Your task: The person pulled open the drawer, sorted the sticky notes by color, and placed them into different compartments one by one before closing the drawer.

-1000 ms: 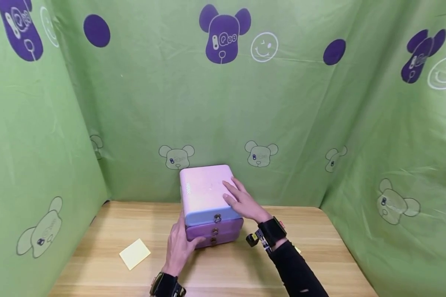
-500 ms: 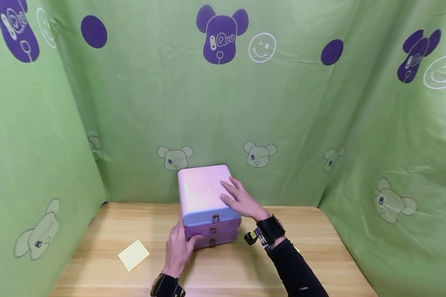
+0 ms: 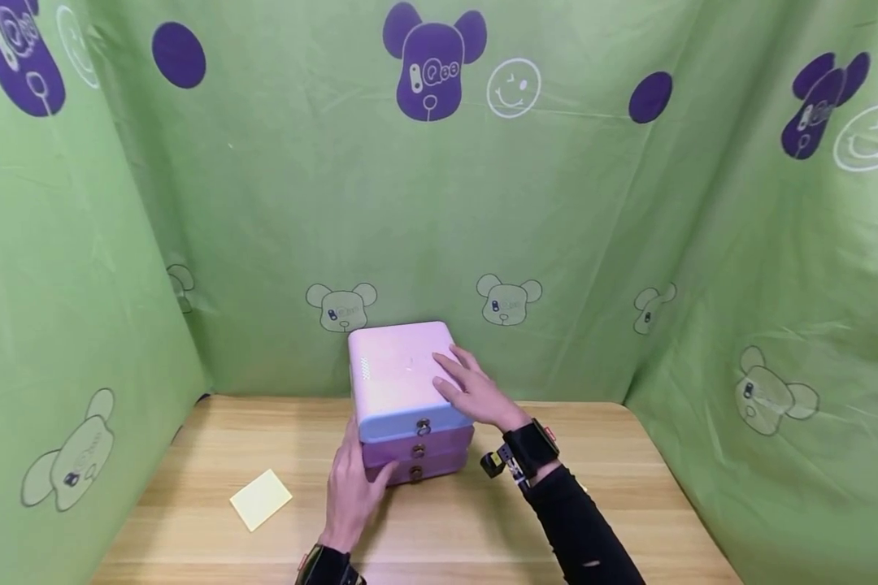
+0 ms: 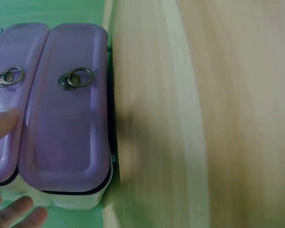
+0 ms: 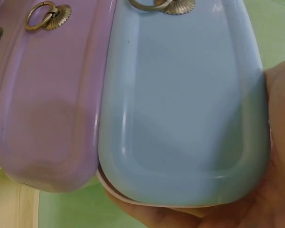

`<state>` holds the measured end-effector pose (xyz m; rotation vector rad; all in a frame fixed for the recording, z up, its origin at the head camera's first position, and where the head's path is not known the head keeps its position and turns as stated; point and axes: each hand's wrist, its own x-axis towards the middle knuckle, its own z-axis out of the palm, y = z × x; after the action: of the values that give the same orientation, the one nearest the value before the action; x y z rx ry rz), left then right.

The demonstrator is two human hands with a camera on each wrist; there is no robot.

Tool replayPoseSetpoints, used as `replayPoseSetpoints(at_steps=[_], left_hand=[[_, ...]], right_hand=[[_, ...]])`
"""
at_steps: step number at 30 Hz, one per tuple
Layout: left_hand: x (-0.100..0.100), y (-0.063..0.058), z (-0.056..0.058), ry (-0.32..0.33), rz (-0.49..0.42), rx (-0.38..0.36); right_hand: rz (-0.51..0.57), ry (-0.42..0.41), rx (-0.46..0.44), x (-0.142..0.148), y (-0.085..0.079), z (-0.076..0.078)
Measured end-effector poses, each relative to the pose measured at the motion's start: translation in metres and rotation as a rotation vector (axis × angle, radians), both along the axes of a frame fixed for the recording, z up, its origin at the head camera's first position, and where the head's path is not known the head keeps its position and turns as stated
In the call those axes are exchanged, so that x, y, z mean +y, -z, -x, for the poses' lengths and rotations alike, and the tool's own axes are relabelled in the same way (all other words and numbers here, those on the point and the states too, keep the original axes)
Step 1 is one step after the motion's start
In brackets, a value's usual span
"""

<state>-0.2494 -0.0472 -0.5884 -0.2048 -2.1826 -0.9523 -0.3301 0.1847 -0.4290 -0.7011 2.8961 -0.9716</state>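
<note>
A small chest of drawers stands at the table's back, pale pink on top. Its upper drawer is blue, with two purple drawers below, the middle drawer and the bottom drawer; each front has a metal ring pull. My left hand grips the chest's front left edge, thumb against the purple fronts and fingers along the side. Across the top right edge lies my right hand, several fingers spread on the pink top, part of it against the right side. All drawer fronts look nearly flush.
A pale yellow rectangle of paper lies on the wooden table, left of the chest. Green printed cloth walls in the table at the back and both sides, close behind the chest.
The middle purple drawer, which stuck out slightly a second ago, has gone in level with the others. Both hands keep their places on the chest. The head view has shifted slightly.
</note>
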Motion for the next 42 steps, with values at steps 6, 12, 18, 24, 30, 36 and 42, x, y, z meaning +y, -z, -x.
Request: replayPoseSetpoints(at_steps=[6,12,18,24,30,36,42], left_hand=[[0.004,0.006,-0.016,-0.100,-0.035,-0.077],[0.010,0.014,-0.032,-0.197,-0.011,-0.154],[0.016,0.015,-0.036,-0.095,0.088,-0.190],[0.026,0.004,-0.038,0.004,0.196,-0.319],[0.035,0.003,-0.038,0.081,0.321,-0.330],[0.040,0.002,-0.038,0.124,0.350,-0.369],[0.041,-0.003,-0.038,0.157,0.360,-0.400]], right_hand=[[0.004,-0.014,-0.029,0.002,-0.003,0.002],[0.010,-0.018,-0.053,0.003,-0.005,0.003],[0.005,-0.008,-0.051,0.004,-0.004,0.005],[0.008,0.009,-0.073,0.003,-0.005,0.003],[0.009,0.007,-0.073,0.002,-0.003,0.002],[0.002,-0.009,-0.065,0.000,-0.003,0.003],[0.008,-0.003,-0.056,0.000,-0.006,0.003]])
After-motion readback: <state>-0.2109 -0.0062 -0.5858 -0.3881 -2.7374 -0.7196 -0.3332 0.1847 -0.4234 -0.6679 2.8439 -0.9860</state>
